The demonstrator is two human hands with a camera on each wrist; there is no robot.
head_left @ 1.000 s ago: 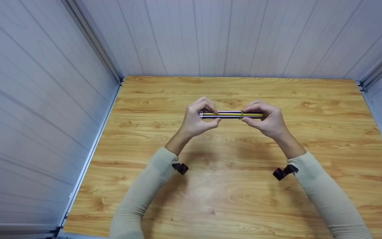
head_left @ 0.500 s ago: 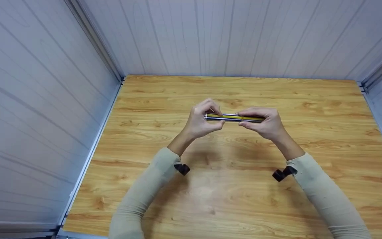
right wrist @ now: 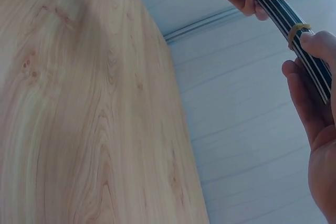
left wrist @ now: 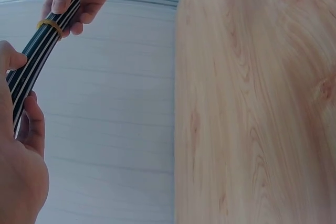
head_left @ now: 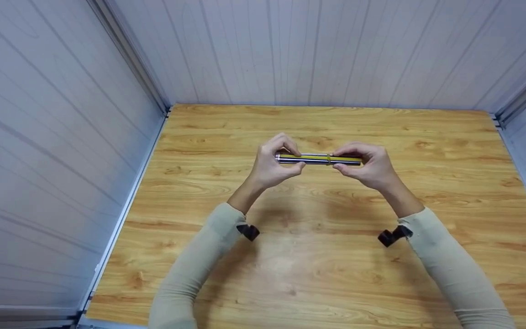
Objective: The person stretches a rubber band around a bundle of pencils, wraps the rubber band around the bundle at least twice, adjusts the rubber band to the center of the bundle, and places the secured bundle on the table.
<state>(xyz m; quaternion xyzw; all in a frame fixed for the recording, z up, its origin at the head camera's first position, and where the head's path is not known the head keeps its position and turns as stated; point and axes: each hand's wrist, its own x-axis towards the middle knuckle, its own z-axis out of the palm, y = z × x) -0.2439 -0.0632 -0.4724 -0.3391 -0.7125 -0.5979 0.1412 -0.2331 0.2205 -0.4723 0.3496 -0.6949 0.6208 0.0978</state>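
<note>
A bundle of dark, white and yellow striped pencils (head_left: 315, 159) is held level in the air between both hands in the head view. My left hand (head_left: 274, 162) pinches its left end between thumb and fingers. At the other end my right hand (head_left: 367, 163) grips the bundle, with thumb and fingertips on opposite sides. A yellow rubber band (head_left: 329, 159) circles the pencils just left of the right fingertips. In the right wrist view the right thumb lies right at the rubber band (right wrist: 297, 32). The left wrist view shows the pencils (left wrist: 37, 59) running from one hand to the other.
Below the hands spreads a wood-grain table (head_left: 290, 274). Pale panels (head_left: 313, 50) stand behind it and at both sides. A black wrist camera mount (head_left: 249, 231) sticks out from the left sleeve, and another mount (head_left: 394, 235) from the right.
The right fingers slid left over the rubber band, then back right, leaving the band slightly further left than before. The bundle shifted right and back, with both hands still holding it.
</note>
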